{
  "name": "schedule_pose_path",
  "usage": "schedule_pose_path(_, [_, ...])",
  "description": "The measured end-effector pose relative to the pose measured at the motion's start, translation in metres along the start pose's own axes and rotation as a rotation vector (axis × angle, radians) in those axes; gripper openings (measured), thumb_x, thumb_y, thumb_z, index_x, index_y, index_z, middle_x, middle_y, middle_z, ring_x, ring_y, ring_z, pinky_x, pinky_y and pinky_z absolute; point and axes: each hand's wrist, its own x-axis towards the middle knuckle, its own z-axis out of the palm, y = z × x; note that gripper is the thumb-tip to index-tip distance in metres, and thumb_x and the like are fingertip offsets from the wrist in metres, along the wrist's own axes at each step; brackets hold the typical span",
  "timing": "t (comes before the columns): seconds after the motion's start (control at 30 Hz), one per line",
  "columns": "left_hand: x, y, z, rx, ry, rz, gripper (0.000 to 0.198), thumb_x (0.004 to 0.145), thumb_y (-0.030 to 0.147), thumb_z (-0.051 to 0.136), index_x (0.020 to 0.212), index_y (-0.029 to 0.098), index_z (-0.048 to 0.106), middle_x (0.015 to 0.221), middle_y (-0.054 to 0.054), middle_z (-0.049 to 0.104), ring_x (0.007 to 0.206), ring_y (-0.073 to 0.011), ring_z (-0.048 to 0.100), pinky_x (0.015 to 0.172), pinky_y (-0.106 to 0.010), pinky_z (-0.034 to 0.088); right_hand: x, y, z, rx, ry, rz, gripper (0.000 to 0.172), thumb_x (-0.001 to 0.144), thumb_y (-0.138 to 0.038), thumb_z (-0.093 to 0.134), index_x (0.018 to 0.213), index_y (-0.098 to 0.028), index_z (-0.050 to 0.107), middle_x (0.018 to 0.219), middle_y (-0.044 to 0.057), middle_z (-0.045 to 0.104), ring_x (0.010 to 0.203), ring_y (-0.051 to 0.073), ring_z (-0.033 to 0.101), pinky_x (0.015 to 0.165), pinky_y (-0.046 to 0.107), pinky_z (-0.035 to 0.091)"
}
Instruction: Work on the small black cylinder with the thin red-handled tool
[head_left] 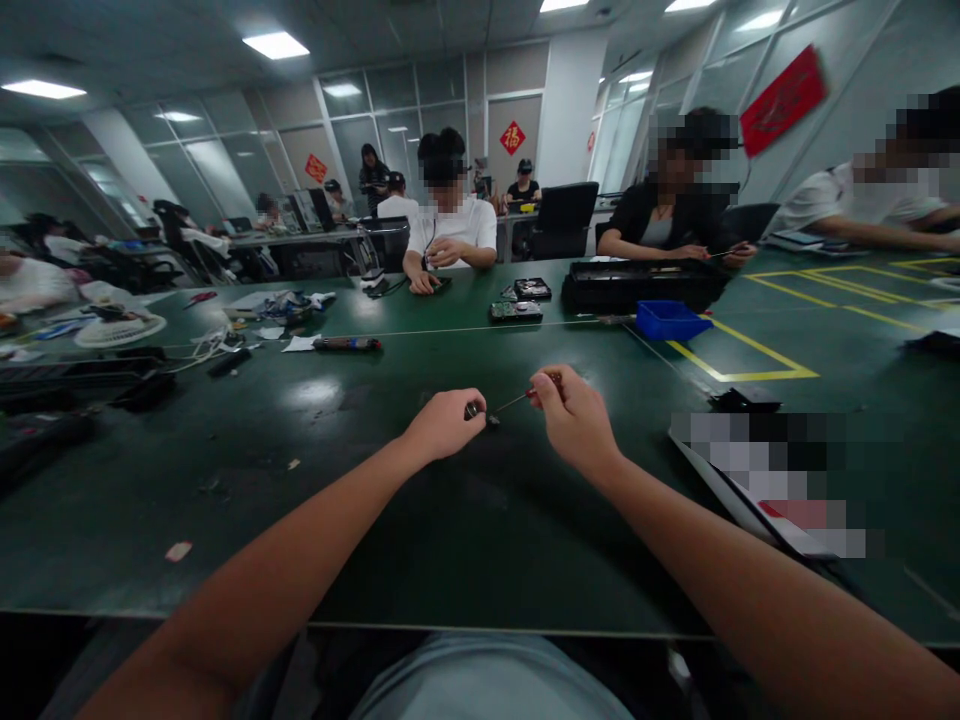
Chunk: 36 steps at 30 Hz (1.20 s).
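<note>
Over the middle of the green table (420, 520), my left hand (448, 424) is closed around a small dark round part (472, 410), mostly hidden by the fingers. My right hand (576, 420) grips the red-and-dark handle of a screwdriver (514, 402). Its thin shaft slants down and left, its tip close to the part in my left hand; whether the two touch I cannot tell. Just below the tip is a tiny dark piece (493, 421), too small to name.
Across the table lie hard drives (516, 311), a long black case (641, 288) and a blue bin (670, 320). A red-and-black tool (347, 344) lies front left of them. Cables and loose parts (289, 305) cover the far left. Several co-workers sit opposite.
</note>
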Motion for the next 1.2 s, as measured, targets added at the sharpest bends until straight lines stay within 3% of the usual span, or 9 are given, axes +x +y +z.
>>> schedule_pose_path(0.2, [0.017,-0.006,0.01,0.223,-0.245,-0.003,0.033,0.088,0.043,0.056,0.116,0.029,0.068,0.112,-0.005,0.07,0.096,-0.0249,0.065,0.077,-0.034,0.049,0.001,-0.002,-0.001,-0.018,-0.01,-0.025,0.024,0.098,-0.038,0.044,0.09,-0.021,0.059,0.074,0.003,0.067,0.07,0.019,0.065,0.065,0.031,0.043])
schedule_pose_path(0.33, [0.021,-0.007,0.011,0.254,-0.252,0.019,0.028,0.089,0.04,0.056,0.107,0.027,0.072,0.105,-0.005,0.072,0.095,-0.0248,0.065,0.078,-0.033,0.049,0.001,-0.003,-0.002,-0.013,-0.014,-0.029,0.025,0.098,-0.038,0.044,0.09,-0.021,0.059,0.074,0.003,0.067,0.069,0.019,0.064,0.064,0.03,0.042])
schedule_pose_path(0.47, [0.022,-0.016,0.001,0.018,-0.179,-0.017,0.023,0.086,0.039,0.059,0.094,0.023,0.074,0.092,-0.007,0.072,0.078,-0.0212,0.065,0.069,-0.03,0.047,0.0,-0.004,-0.003,-0.016,-0.028,-0.035,0.025,0.098,-0.039,0.043,0.091,-0.021,0.059,0.075,0.003,0.067,0.069,0.018,0.063,0.064,0.031,0.042])
schedule_pose_path(0.57, [0.019,-0.031,-0.017,-0.316,-0.142,-0.161,0.024,0.084,0.039,0.061,0.092,0.018,0.071,0.085,-0.008,0.069,0.058,-0.0148,0.058,0.054,-0.025,0.041,0.0,-0.003,-0.004,-0.004,-0.042,-0.034,0.026,0.098,-0.04,0.042,0.092,-0.021,0.059,0.075,0.004,0.067,0.07,0.019,0.064,0.064,0.031,0.043])
schedule_pose_path(0.7, [0.004,-0.063,-0.053,-0.827,0.027,-0.431,0.02,0.081,0.032,0.062,0.093,0.015,0.064,0.078,-0.004,0.059,0.051,-0.0093,0.048,0.04,-0.018,0.026,0.0,-0.003,-0.003,0.006,-0.049,-0.035,0.026,0.099,-0.041,0.042,0.093,-0.021,0.059,0.075,0.004,0.068,0.071,0.02,0.065,0.065,0.031,0.044])
schedule_pose_path(0.83, [-0.026,-0.1,-0.092,-1.127,0.202,-0.611,0.018,0.084,0.03,0.063,0.087,0.016,0.054,0.071,0.001,0.049,0.05,-0.0069,0.041,0.04,-0.016,0.024,0.001,-0.003,-0.002,-0.006,-0.055,-0.035,0.026,0.098,-0.04,0.043,0.092,-0.021,0.059,0.075,0.004,0.068,0.071,0.02,0.064,0.066,0.032,0.044])
schedule_pose_path(1.03, [-0.087,-0.147,-0.154,-1.173,0.507,-0.746,0.016,0.096,0.023,0.045,0.082,0.014,0.047,0.063,0.005,0.049,0.052,-0.0053,0.04,0.052,-0.015,0.031,0.0,-0.002,-0.001,-0.006,-0.07,-0.04,0.026,0.098,-0.04,0.043,0.093,-0.02,0.059,0.074,0.003,0.068,0.071,0.019,0.065,0.066,0.031,0.043])
schedule_pose_path(1.13, [-0.117,-0.165,-0.183,-1.036,0.69,-0.845,0.017,0.095,0.018,0.04,0.08,0.013,0.048,0.059,0.005,0.052,0.053,-0.0068,0.043,0.057,-0.018,0.037,0.0,-0.003,-0.001,-0.004,-0.088,-0.029,0.026,0.099,-0.04,0.043,0.093,-0.02,0.06,0.075,0.004,0.068,0.071,0.019,0.065,0.065,0.031,0.044])
schedule_pose_path(1.2, [-0.135,-0.175,-0.199,-0.823,0.766,-0.921,0.018,0.094,0.015,0.037,0.081,0.013,0.049,0.055,0.005,0.052,0.053,-0.0077,0.045,0.059,-0.019,0.04,0.0,-0.003,-0.001,-0.009,-0.093,-0.029,0.027,0.099,-0.04,0.043,0.093,-0.02,0.06,0.075,0.004,0.068,0.071,0.019,0.065,0.065,0.031,0.044])
